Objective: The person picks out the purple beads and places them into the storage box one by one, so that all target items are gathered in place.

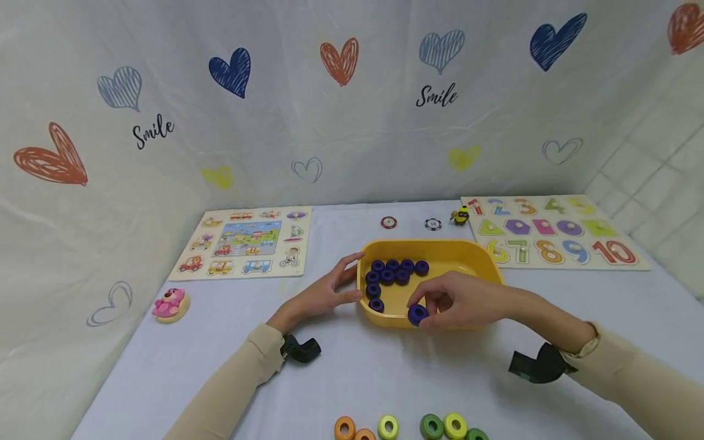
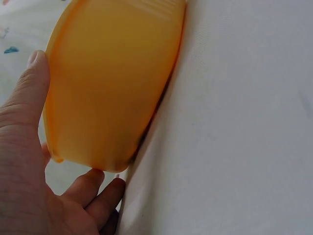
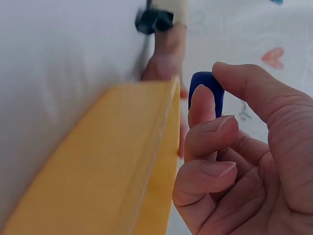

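Note:
Near the front rim of the yellow plastic bin, my right hand pinches a dark blue ring bead between thumb and fingertips. The right wrist view shows this bead edge-on, raised beside the bin's rim, with the other fingers curled below. My left hand rests against the bin's left end, thumb and fingers spread along it. In the left wrist view the thumb lies at the edge of the bin. Several more dark blue beads line the bin's back and left sides.
Orange, yellow and green rings lie at the near edge. A vehicle puzzle board is at back left, a number puzzle board at back right. Two poker chips, a bee figure and a pink bear toy surround the bin.

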Demonstrator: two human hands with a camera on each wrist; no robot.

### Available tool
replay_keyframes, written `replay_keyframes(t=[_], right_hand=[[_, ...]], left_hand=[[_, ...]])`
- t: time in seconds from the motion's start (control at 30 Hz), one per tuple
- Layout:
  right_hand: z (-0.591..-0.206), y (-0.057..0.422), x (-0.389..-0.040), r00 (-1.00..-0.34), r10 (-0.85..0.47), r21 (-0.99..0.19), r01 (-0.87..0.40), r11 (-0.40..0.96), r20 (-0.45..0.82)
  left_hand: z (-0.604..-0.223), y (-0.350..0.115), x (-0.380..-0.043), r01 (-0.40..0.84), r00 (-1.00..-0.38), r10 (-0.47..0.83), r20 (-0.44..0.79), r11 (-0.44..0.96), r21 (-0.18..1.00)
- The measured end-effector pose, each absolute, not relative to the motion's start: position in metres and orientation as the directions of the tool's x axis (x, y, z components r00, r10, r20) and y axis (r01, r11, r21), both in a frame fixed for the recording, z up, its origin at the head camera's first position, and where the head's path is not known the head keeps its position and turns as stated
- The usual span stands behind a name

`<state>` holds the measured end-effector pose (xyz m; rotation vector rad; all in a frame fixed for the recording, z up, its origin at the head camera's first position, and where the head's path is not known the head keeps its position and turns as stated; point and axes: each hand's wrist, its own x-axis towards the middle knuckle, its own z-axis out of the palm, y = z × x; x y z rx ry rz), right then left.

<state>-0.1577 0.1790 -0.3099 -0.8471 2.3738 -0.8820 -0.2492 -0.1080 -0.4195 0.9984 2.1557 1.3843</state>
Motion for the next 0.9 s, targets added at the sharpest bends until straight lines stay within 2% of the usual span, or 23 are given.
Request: replay_keyframes(t=[0.43, 0.77, 0.9], right_hand=[[-0.315, 0.201, -0.210, -0.765, -0.562, -0.648, -0.258, 0.716, -0.316], [-0.326, 0.203, -0.245, -0.761, -0.564, -0.616, -0.284, 0.734, -0.320], [-0.331, 0.200, -0.252, -0.751, -0.555, -0.590, -0.277, 0.758, -0.359]], left_hand=[[-0.421, -0.108, -0.249, 0.357, -0.676, 0.735, 0.051, 0.265, 0.896], [-0.420, -0.108, -0.248, 0.357, -0.673, 0.738, 0.052, 0.263, 0.896], [-0.419, -0.107, -0.248, 0.361, -0.671, 0.739, 0.055, 0.261, 0.895]])
